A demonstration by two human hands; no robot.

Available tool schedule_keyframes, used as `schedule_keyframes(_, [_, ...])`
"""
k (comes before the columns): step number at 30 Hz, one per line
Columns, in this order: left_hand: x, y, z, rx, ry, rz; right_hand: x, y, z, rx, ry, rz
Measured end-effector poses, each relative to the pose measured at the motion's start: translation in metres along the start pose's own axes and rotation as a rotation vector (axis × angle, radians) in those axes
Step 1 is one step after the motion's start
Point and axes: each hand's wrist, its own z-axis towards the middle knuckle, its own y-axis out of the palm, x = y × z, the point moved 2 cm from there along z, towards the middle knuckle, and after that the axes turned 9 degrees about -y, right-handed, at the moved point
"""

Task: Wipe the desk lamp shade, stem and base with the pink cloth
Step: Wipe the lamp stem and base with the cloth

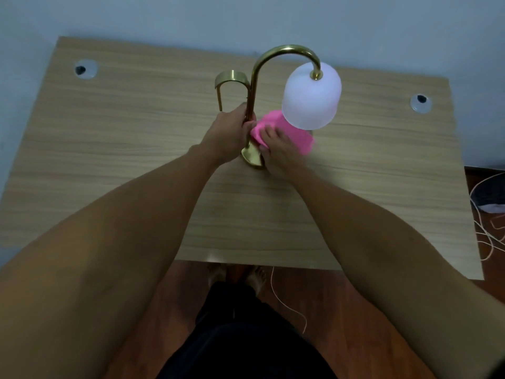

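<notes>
A brass desk lamp stands mid-desk. Its curved stem (255,75) arches up and over to a white frosted shade (311,95) hanging on the right. A second brass hook (232,77) curls off to the left of the stem. My left hand (232,135) is closed around the lower stem. My right hand (278,151) presses the bunched pink cloth (289,134) down on the brass base (252,158), just under the shade. Most of the base is hidden by the cloth and my hands.
The wooden desk (136,160) has two round cable holes, one back left (86,69) and one at the right (420,103). A grey wall lies behind. White cords (489,236) trail on the wooden floor to the right.
</notes>
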Motion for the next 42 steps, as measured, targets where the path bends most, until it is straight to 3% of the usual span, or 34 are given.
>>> schedule_keyframes(6, [-0.001,0.002,0.0,0.007,0.0,0.01,0.02,-0.004,0.008,-0.127,-0.167,-0.025])
schedule_keyframes(9, [0.0,0.002,-0.001,0.014,-0.012,-0.003,0.015,0.006,-0.018,0.013,-0.046,0.021])
schedule_keyframes(12, [0.002,0.001,-0.002,0.01,-0.024,-0.003,-0.017,0.047,-0.056,0.191,-0.054,-0.015])
schedule_keyframes(16, [0.004,0.0,-0.003,-0.027,-0.046,-0.013,-0.04,0.07,-0.062,0.178,-0.073,-0.113])
schedule_keyframes(22, [0.004,-0.003,-0.003,-0.049,-0.026,0.005,-0.004,0.057,-0.053,0.084,-0.38,-0.267])
schedule_keyframes(25, [0.005,-0.004,-0.004,-0.059,-0.016,-0.006,0.015,0.039,-0.066,0.072,-0.428,-0.265])
schedule_keyframes(28, [0.005,-0.004,-0.005,-0.06,-0.017,-0.001,0.026,0.018,-0.079,0.141,-0.386,-0.271])
schedule_keyframes(30, [0.005,-0.004,-0.005,-0.059,-0.023,0.009,0.036,0.003,-0.074,0.283,-0.294,-0.24])
schedule_keyframes(35, [0.006,-0.003,-0.005,-0.043,-0.024,0.022,0.017,-0.037,-0.029,0.44,0.005,0.25])
schedule_keyframes(37, [0.005,-0.002,-0.003,-0.036,-0.025,0.024,0.001,-0.037,-0.01,0.382,0.05,0.433])
schedule_keyframes(40, [0.004,0.0,-0.001,-0.029,-0.026,0.023,-0.005,-0.009,0.001,0.147,0.037,0.327])
schedule_keyframes(42, [0.004,0.001,-0.001,-0.028,-0.027,0.015,-0.001,0.011,-0.004,0.183,0.097,0.28])
